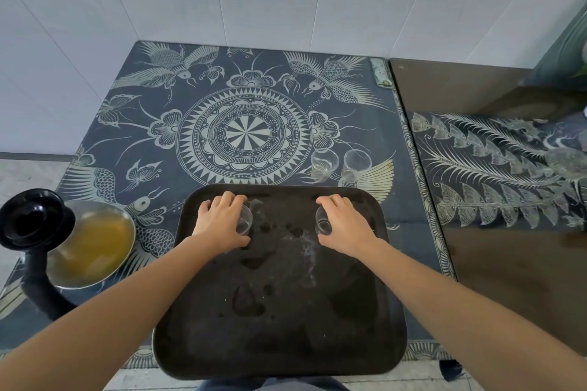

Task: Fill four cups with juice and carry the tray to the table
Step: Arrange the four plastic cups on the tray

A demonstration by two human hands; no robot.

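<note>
A dark rectangular tray (279, 320) with wet patches lies on the patterned table in front of me. My left hand (220, 222) grips a small clear glass cup (245, 220) at the tray's far left. My right hand (344, 225) grips another clear cup (323, 221) at the far right of the tray. Both cups look empty. Two more empty clear cups (322, 163) (355, 167) stand on the table just beyond the tray's far right corner. A metal bowl of orange juice (95, 241) sits to the left of the tray.
A black ladle-like utensil (30, 225) with a curved handle stands at the left edge beside the bowl. The dark blue patterned table (241, 133) reaches back to a white tiled wall. A second table (508, 168) adjoins on the right.
</note>
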